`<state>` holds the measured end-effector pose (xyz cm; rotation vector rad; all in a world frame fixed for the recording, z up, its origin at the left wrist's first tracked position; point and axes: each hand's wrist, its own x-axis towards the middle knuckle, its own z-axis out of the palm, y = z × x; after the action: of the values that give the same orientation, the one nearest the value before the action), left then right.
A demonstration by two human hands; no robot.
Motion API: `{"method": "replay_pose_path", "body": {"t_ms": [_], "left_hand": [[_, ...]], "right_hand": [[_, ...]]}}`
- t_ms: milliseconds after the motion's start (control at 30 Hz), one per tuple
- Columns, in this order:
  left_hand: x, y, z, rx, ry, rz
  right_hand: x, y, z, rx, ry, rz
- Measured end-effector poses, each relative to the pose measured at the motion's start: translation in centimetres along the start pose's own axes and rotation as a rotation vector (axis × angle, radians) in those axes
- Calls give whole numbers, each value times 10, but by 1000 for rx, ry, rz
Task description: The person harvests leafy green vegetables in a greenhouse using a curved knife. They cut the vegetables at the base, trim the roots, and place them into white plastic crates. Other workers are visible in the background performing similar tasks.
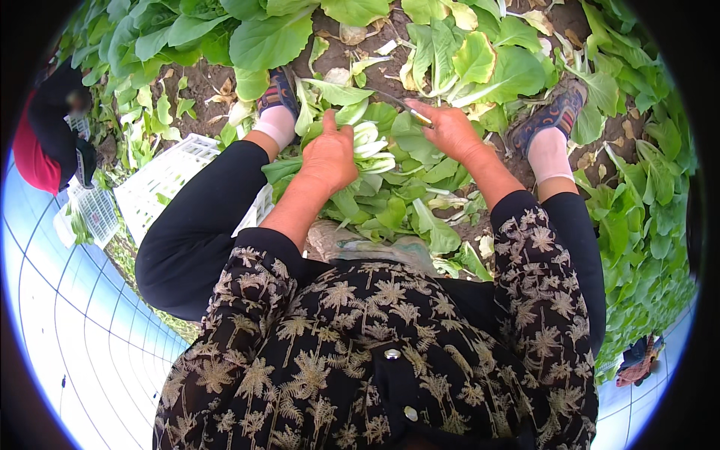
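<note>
My left hand [328, 159] is closed around a bunch of leafy greens with pale stalks [369, 148], which look like bok choy. The white stalk ends point right, toward my other hand, and green leaves stick out on the left side of my wrist. In my right hand [448, 133] is a knife [418, 117], gripped by its light handle. Its thin blade slants up and left, just above the greens and apart from the pale stalks. Loose cut leaves [435, 229] lie in a heap on the ground between my legs, below both hands.
A white slatted crate [169, 174] stands by my left leg. Farther left, a person in black and red [56, 127] is beside another white crate [96, 212]. Growing greens [270, 37] fill the far side and right. Another person [639, 361] shows at lower right.
</note>
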<state>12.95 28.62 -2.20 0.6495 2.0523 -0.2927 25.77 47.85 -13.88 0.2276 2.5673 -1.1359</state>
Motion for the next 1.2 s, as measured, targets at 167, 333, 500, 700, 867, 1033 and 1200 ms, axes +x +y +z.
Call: {"method": "replay_pose_path", "body": {"t_ms": [167,333,500,700,867,1033,1200], "left_hand": [[9,-11,3,-53,67,-29],[18,-19,7,-56,55,-41],[14,-24,8,-45,65,28],[9,-30,-11,-205,60,169],[16,-28,-27,-962,-70,424],[-15,-24,-51,-1341,-229,474],[-23,-9,-54,-1390,-252,517]], "right_hand": [[3,-10,6,-84,-51,90],[1,-18,33,-13,-43,189],[-15,-23,49,-124,-8,188],[-36,-35,44,-54,-67,307],[-31,18,20,489,283,317],[-3,-31,-82,1554,300,264],[18,-58,-92,1620,353,97]]}}
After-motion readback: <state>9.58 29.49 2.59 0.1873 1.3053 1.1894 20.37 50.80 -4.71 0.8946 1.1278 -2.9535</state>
